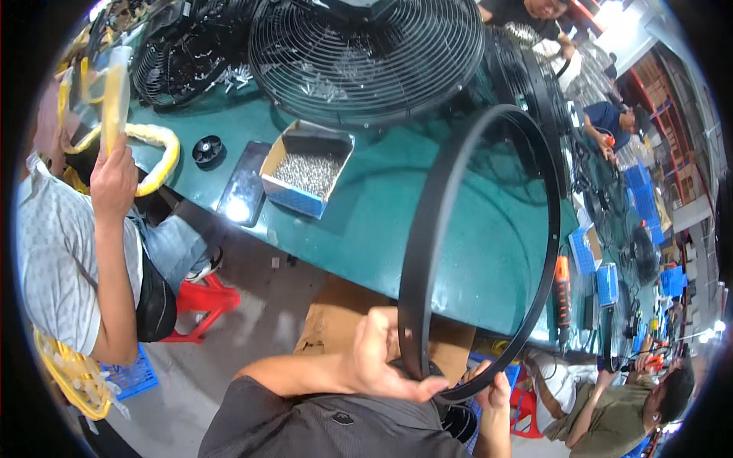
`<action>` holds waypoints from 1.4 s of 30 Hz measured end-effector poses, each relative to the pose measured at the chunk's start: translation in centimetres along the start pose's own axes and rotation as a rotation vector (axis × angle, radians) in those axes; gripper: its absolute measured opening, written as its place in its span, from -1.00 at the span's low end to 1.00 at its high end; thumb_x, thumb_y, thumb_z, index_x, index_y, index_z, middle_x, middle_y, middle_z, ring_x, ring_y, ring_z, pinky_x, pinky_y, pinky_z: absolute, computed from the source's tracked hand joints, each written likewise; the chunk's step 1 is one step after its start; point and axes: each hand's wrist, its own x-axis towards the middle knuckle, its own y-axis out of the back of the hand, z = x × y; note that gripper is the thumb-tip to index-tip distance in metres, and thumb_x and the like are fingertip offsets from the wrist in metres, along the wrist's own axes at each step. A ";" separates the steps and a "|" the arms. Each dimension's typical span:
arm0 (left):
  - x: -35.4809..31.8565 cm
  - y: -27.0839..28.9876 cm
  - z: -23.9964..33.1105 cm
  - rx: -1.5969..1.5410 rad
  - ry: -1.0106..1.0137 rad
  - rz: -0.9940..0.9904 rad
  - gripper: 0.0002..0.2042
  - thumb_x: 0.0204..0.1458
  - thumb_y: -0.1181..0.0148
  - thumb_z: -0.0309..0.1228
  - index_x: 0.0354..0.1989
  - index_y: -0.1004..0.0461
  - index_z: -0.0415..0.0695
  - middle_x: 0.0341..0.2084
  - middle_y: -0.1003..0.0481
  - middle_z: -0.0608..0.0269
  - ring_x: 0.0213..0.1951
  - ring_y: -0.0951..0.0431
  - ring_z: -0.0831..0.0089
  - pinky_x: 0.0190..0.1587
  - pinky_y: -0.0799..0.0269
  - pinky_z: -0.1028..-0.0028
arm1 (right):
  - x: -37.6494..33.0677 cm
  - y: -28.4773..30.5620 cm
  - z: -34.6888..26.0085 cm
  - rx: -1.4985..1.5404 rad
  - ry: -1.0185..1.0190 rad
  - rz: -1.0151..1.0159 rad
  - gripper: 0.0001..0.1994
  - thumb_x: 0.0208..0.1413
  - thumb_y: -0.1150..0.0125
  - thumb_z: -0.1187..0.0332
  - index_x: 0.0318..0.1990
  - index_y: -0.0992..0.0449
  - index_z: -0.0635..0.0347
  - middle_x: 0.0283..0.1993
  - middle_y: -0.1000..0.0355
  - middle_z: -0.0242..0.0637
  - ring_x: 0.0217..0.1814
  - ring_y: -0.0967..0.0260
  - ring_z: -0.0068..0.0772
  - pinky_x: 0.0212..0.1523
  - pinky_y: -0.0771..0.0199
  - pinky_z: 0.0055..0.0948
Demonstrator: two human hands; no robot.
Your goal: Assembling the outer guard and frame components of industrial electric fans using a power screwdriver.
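Observation:
A large black hoop (418, 282), a flat-banded ring with small holes in its side, stands upright in front of me at the near edge of the green table (336, 244). My left hand (382, 359) grips the band's lower left, its thumb lying along the bottom. At the lower right of the ring, my right hand (495, 391) holds the rim between its fingers; part of it is hidden by the band. Through the hoop the tabletop shows.
An open box (305, 168) of small metal fasteners sits beside a dark phone (246, 183) and a black knob-like part (208, 151). Round wire fan guards (366, 61) lie behind. An orange-black power screwdriver (563, 294) is at right. Co-workers sit on both sides; one raises yellow-clear strips (114, 99).

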 end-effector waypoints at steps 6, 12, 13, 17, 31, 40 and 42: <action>0.2 0.2 -1.2 0.001 0.064 0.080 -0.26 -0.25 -0.57 -0.37 -0.05 -0.06 -0.19 -0.41 -0.36 0.17 -0.45 -0.39 0.58 -0.42 -0.35 0.60 | 0.1 -0.6 -0.2 0.048 0.026 -0.026 -0.44 0.07 -0.25 -0.13 -0.30 -0.49 0.37 -0.48 -0.44 -0.04 -0.47 -0.37 -0.19 -0.39 -0.37 -0.27; 0.0 1.0 -2.2 0.068 0.172 0.070 -0.30 -0.22 -0.52 -0.36 -0.03 -0.07 -0.17 -0.42 -0.36 0.21 -0.44 -0.41 0.57 -0.39 -0.34 0.56 | -0.2 -1.9 -0.9 -0.047 0.134 0.089 -0.43 0.01 -0.32 -0.14 -0.33 -0.47 0.35 -0.48 -0.44 -0.11 -0.47 -0.37 -0.22 -0.42 -0.36 -0.32; 0.0 1.1 -2.4 0.059 0.220 0.096 -0.33 -0.19 -0.49 -0.34 -0.03 -0.07 -0.16 -0.43 -0.36 0.21 -0.44 -0.40 0.57 -0.39 -0.34 0.56 | -0.5 -2.1 -1.5 -0.103 0.174 0.165 -0.43 0.00 -0.34 -0.13 -0.35 -0.46 0.35 -0.50 -0.43 -0.13 -0.48 -0.38 -0.25 -0.43 -0.37 -0.33; 0.0 0.3 -3.4 0.112 0.422 0.021 -0.40 -0.05 -0.38 -0.19 0.00 -0.14 -0.21 -0.49 -0.40 0.21 -0.42 -0.42 0.54 -0.36 -0.38 0.53 | -3.0 -2.3 -7.5 -0.313 0.455 0.276 -0.49 -0.03 -0.40 -0.05 -0.44 -0.40 0.28 -0.57 -0.35 -0.25 -0.56 -0.30 -0.36 -0.54 -0.29 -0.42; 4.5 -0.6 -2.4 -0.146 0.346 -0.330 -0.21 0.07 -0.26 -0.43 0.42 0.11 -0.15 0.13 -0.32 -0.02 0.01 -0.46 0.29 0.00 -0.43 0.35 | -3.1 -13.5 -20.1 -2.051 0.716 -0.447 -0.48 -0.38 -0.57 0.03 -0.69 -0.24 0.07 -0.70 -0.17 -0.42 -0.70 -0.17 -0.36 -0.60 -0.17 -0.35; 0.6 0.8 -1.6 -0.135 0.489 -0.039 -0.03 0.02 -0.30 -0.56 0.44 0.36 -0.26 -0.10 -0.41 0.14 -0.25 -0.42 0.61 -0.36 -0.35 0.67 | 2.6 -13.8 -9.8 -1.849 0.523 -0.872 -0.53 -0.20 -0.48 0.20 -0.77 -0.20 0.01 -0.77 -0.11 -0.43 -0.73 -0.16 -0.36 -0.64 -0.13 -0.40; -0.5 1.3 -0.8 -0.166 0.459 -0.032 -0.01 0.00 -0.28 -0.61 0.45 0.39 -0.16 -0.17 -0.37 0.19 -0.17 -0.42 0.52 -0.17 -0.36 0.51 | 2.7 -13.3 -9.3 -1.879 0.538 -0.912 -0.67 -0.18 -0.40 0.21 -0.66 -0.31 0.03 -0.70 -0.25 -0.43 -0.64 -0.30 -0.38 -0.59 -0.25 -0.38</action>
